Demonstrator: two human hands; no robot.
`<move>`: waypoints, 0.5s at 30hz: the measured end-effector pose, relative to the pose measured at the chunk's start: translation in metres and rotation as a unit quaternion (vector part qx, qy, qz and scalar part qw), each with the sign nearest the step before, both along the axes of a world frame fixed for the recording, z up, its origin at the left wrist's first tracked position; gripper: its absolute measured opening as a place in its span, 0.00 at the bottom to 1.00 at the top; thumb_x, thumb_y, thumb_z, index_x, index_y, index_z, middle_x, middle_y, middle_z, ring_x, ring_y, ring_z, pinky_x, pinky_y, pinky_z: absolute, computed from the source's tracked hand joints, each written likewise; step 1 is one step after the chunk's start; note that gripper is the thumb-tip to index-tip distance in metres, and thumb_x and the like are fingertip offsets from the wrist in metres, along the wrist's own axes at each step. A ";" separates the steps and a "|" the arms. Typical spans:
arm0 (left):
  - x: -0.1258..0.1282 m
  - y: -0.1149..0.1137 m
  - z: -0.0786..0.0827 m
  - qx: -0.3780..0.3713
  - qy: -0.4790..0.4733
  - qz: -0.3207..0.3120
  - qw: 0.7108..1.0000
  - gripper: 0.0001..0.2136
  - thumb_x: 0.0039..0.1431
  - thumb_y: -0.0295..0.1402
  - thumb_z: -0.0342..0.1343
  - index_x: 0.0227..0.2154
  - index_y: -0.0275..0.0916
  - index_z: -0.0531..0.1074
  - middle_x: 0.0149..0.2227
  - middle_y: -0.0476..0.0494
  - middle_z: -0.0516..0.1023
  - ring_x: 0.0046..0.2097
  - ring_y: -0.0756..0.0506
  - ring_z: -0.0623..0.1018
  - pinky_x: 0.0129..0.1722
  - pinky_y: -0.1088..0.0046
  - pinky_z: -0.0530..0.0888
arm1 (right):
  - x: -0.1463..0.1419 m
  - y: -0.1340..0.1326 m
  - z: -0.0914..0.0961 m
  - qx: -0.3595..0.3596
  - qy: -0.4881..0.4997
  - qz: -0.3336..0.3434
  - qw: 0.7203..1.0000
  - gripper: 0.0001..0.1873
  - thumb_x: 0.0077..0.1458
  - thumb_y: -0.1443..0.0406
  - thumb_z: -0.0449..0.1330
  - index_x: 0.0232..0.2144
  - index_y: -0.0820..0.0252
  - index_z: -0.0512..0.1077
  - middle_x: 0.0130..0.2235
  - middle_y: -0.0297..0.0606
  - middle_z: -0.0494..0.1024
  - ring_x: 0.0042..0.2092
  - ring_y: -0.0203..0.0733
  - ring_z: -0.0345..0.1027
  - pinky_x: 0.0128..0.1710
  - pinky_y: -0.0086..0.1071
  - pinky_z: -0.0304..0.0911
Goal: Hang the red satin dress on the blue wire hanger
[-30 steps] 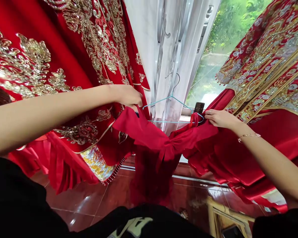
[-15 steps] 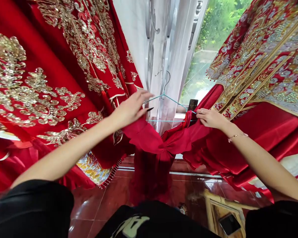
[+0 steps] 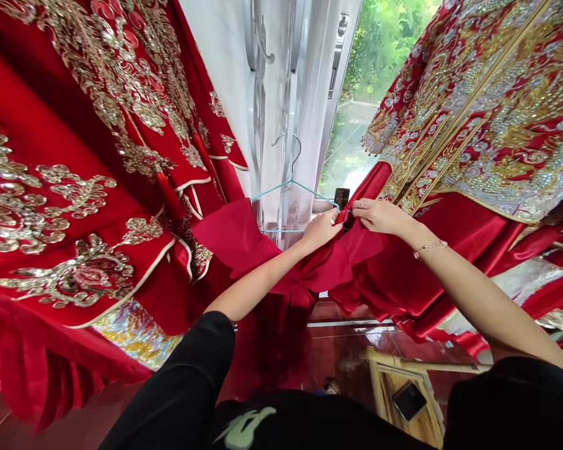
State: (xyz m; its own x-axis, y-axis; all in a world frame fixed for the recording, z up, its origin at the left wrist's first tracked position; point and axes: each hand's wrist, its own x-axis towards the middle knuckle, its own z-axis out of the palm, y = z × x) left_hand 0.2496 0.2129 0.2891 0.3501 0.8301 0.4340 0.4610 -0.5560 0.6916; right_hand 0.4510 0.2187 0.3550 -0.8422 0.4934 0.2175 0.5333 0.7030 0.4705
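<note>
Up against a white sheer curtain (image 3: 272, 119), between two hanging robes, both hands work at a red satin garment (image 3: 237, 234) held out in front of the person. The left hand (image 3: 319, 229) comes in from the lower left in a black sleeve (image 3: 182, 375), and the right hand (image 3: 378, 217), a thin bracelet (image 3: 429, 249) at its wrist, comes in from the right. Their fingers (image 3: 363, 207) are pressed together, clamped on a small gathered fold at the garment's top edge, and the two hands are almost touching.

Just behind that fold hangs a teal wire hanger (image 3: 291, 184), its hook (image 3: 295, 147) upward and its right end close to the pinched cloth. How the cloth and wire meet is hidden by the hands.

The garment droops in soft folds from the hands towards the floor. It looks light, limp and slippery, so it would likely slide off thin wire unless held at its top edge, where the hands have it now.

To the left hangs a red robe (image 3: 23, 75) with gold embroidery, and to the right a more densely beaded one (image 3: 488, 119). Further off are a window (image 3: 380, 69), a dark phone (image 3: 341, 197) on its sill, and glossy red floor tiles (image 3: 342, 340). Near right, a phone (image 3: 410, 401) lies on a wooden stool (image 3: 380, 381).
</note>
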 end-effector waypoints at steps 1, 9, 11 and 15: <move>0.000 0.000 -0.002 0.002 -0.001 -0.002 1.000 0.05 0.59 0.28 0.55 0.30 0.41 0.66 0.30 0.44 0.76 0.35 0.42 0.76 0.35 0.67 0.69 | -0.005 0.001 0.008 0.004 -0.021 0.008 1.000 0.14 0.57 0.72 0.50 0.35 0.58 0.75 0.40 0.45 0.79 0.43 0.45 0.70 0.34 0.35 0.65; -0.023 0.010 0.002 -0.001 0.079 -0.054 0.995 0.10 0.54 0.18 0.52 0.23 0.39 0.66 0.29 0.42 0.77 0.34 0.43 0.76 0.37 0.67 0.71 | -0.092 0.009 0.072 -0.014 -0.038 0.074 0.996 0.10 0.62 0.69 0.51 0.36 0.57 0.73 0.39 0.40 0.73 0.44 0.45 0.68 0.42 0.39 0.66; -0.033 0.001 0.001 0.018 0.110 -0.050 0.993 0.04 0.58 0.24 0.55 0.30 0.38 0.72 0.35 0.40 0.79 0.40 0.41 0.78 0.41 0.65 0.73 | -0.112 -0.005 0.090 0.027 0.076 0.076 0.994 0.14 0.67 0.67 0.45 0.39 0.60 0.71 0.41 0.41 0.71 0.46 0.45 0.69 0.44 0.40 0.66; -0.069 -0.033 -0.007 0.091 0.203 -0.016 0.975 0.13 0.62 0.30 0.56 0.49 0.36 0.71 0.52 0.31 0.76 0.55 0.34 0.76 0.56 0.53 0.71 | -0.121 -0.045 0.112 0.099 0.339 0.046 0.934 0.14 0.69 0.64 0.43 0.47 0.56 0.68 0.44 0.43 0.71 0.51 0.51 0.67 0.49 0.47 0.67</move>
State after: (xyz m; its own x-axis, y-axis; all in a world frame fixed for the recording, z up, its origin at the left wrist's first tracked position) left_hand 0.1810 0.1794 0.2819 0.5480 0.7384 0.3929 0.6570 -0.6707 0.3441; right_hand 0.3301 0.1733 0.4675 -0.5140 0.3194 0.7961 0.6977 0.6956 0.1713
